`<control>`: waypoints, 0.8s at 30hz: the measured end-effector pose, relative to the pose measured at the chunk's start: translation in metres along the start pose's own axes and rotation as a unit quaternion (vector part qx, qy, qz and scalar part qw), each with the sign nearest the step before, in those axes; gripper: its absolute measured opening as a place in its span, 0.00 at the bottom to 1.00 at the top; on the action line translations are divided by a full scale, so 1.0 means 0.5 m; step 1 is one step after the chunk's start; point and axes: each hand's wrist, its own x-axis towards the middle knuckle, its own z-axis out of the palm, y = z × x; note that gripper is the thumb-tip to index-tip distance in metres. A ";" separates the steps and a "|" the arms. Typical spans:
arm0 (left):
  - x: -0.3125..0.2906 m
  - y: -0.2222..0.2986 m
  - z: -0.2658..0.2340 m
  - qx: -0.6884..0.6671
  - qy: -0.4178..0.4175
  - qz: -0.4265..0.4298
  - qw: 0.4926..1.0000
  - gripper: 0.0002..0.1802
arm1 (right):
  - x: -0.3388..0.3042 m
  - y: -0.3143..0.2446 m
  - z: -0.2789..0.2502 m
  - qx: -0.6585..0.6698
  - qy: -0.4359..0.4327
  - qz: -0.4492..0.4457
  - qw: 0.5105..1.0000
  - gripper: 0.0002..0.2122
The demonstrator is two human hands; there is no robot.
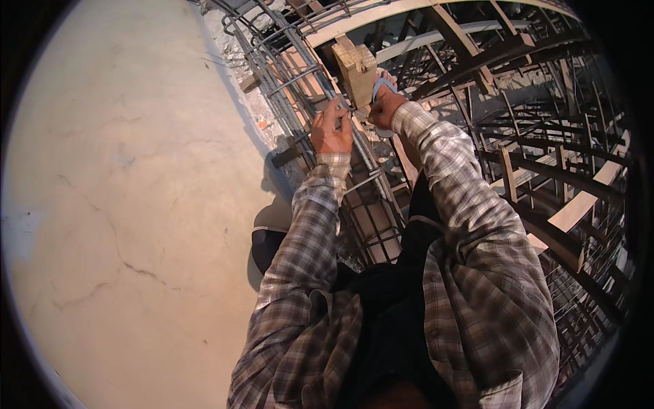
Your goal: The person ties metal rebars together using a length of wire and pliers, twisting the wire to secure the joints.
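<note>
My left hand (pixel 332 131) is at the long steel rebar cage (pixel 300 85), over its right-hand bars. Its fingers curl toward the thumb in a pinch, and what they hold, if anything, is too small to tell. My right hand (pixel 387 111) is closed just right of the cage, below a wooden block (pixel 357 73); its fingertips point toward the left hand, and its contents are hidden. Beyond the right hand is my foot in a sandal with a light blue strap (pixel 383 86).
A cracked, pale wall-like surface (pixel 122 184) fills the left side. Broken rubble (pixel 262 119) lines its edge. To the right, wooden beams (pixel 463 44) and planks (pixel 575 210) cross over a dense lattice of bars with gaps beneath. A crosswise rebar tie (pixel 364 180) lies nearer me.
</note>
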 end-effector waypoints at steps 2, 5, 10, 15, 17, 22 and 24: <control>-0.005 0.011 0.002 -0.011 -0.011 -0.011 1.000 0.21 | -0.017 0.032 -0.015 0.153 -0.052 -0.050 0.986 0.08; 0.000 0.000 -0.028 -0.014 -0.024 -0.033 0.999 0.21 | -0.045 -0.003 -0.009 0.284 -0.010 -0.107 0.953 0.11; -0.016 0.065 -0.147 0.123 -0.171 -0.078 0.974 0.27 | -0.079 -0.006 0.005 0.099 0.218 -0.199 0.950 0.10; -0.135 0.189 -0.390 0.271 -0.333 -0.136 0.893 0.35 | -0.154 -0.006 -0.012 -0.048 0.270 -0.177 0.945 0.18; -0.212 0.215 -0.460 0.302 -0.323 -0.181 0.878 0.38 | -0.175 -0.027 -0.012 -0.043 0.347 -0.238 0.906 0.18; -0.406 0.214 -0.539 0.315 -0.257 -0.121 0.906 0.38 | -0.275 -0.080 -0.002 0.030 0.371 -0.281 0.884 0.18; -0.443 0.225 -0.521 0.332 -0.226 -0.077 0.912 0.29 | -0.302 -0.057 0.059 0.071 0.331 -0.281 0.898 0.17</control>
